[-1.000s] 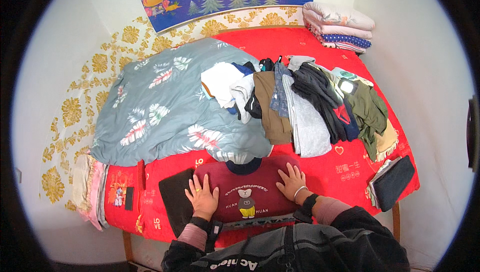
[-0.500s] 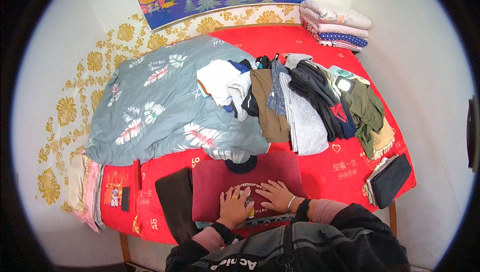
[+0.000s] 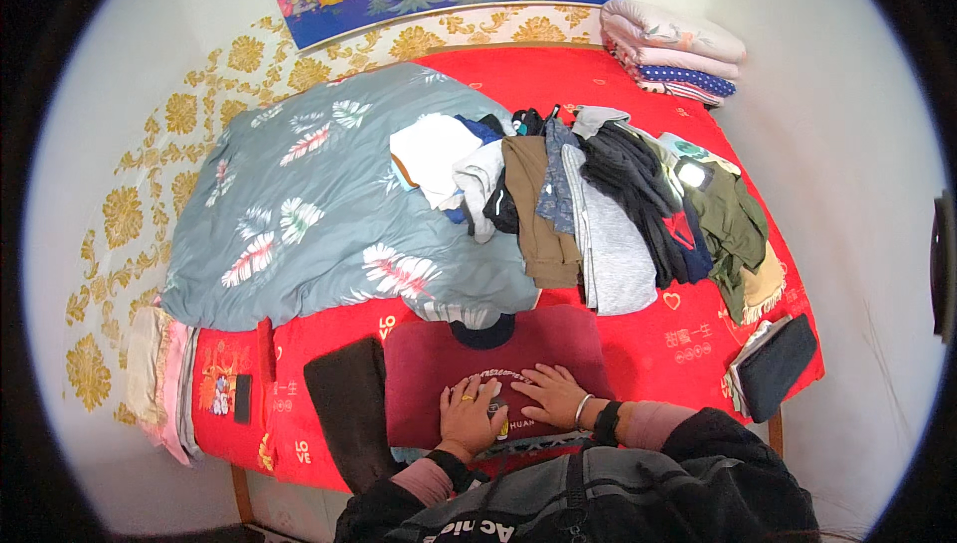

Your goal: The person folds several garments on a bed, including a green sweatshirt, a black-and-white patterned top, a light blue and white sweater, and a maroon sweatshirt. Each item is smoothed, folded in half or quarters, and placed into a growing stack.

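Observation:
A folded maroon sweatshirt (image 3: 419,354) with a dark collar lies on the bed's near side, its printed chest facing up. Flat on its front rests my left hand (image 3: 473,415), fingers spread, a ring on one finger. My right hand (image 3: 551,395) lies beside it on the same fabric, fingers stretched out, a bangle at the wrist. Neither hand grips anything. Under the sweatshirt's near edge a little light-coloured cloth shows. A dark brown folded garment (image 3: 344,408) touches its left side.
A loose row of clothes, including brown trousers (image 3: 538,214) and an olive garment (image 3: 733,224), crosses the red bed cover (image 3: 638,339). A grey leaf-patterned quilt (image 3: 259,194) spreads left. Folded stacks sit at both near corners. A black phone (image 3: 243,398) lies left; folded bedding (image 3: 678,39) stands far right.
The whole view has shifted very slightly. Both hands stay flat on the sweatshirt, with almost no movement.

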Tool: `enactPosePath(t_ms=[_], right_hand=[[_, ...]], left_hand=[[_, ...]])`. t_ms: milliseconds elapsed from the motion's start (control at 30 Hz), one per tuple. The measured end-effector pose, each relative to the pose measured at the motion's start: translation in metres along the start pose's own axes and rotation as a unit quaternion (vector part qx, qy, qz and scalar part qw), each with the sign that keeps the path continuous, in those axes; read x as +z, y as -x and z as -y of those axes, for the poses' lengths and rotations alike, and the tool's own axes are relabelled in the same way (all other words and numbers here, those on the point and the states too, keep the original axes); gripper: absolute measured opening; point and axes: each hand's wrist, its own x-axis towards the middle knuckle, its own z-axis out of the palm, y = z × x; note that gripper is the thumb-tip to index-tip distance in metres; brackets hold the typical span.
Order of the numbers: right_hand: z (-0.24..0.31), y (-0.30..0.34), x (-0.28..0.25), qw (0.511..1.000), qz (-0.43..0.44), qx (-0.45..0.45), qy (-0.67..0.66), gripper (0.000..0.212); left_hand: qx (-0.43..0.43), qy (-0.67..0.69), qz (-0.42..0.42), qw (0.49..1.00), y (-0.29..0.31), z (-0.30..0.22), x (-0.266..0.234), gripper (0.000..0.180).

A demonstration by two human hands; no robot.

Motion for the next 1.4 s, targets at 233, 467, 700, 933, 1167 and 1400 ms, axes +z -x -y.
enactPosePath(t_ms=[233,467,700,933,1167,1400], right_hand=[[0.001,0.003,0.001,1.000,-0.024,-0.005,-0.005,0.057],[-0.001,0.014,0.005,0.999,-0.040,-0.018,-0.012,0.058],[-0.011,0.048,0.005,0.994,-0.108,-0.014,-0.015,0.057],[-0.026,0.107,-0.002,0.995,-0.084,0.042,0.020,0.061],[-0.039,0.154,-0.010,0.997,-0.021,0.075,0.015,0.068],[-0.049,0.171,-0.002,0.992,0.020,0.095,-0.078,0.078]], left_hand=[[-0.004,-0.012,0.001,1.000,0.001,-0.003,0.005,0.053],[0.011,-0.037,-0.034,0.999,0.010,-0.011,0.009,0.051],[-0.009,-0.047,-0.014,0.999,0.017,-0.024,0.004,0.053],[-0.047,-0.081,-0.033,0.995,0.029,-0.039,0.007,0.053],[-0.096,-0.108,-0.034,0.989,0.034,-0.054,0.013,0.055],[-0.142,-0.102,-0.014,0.985,0.042,-0.065,0.017,0.055]])
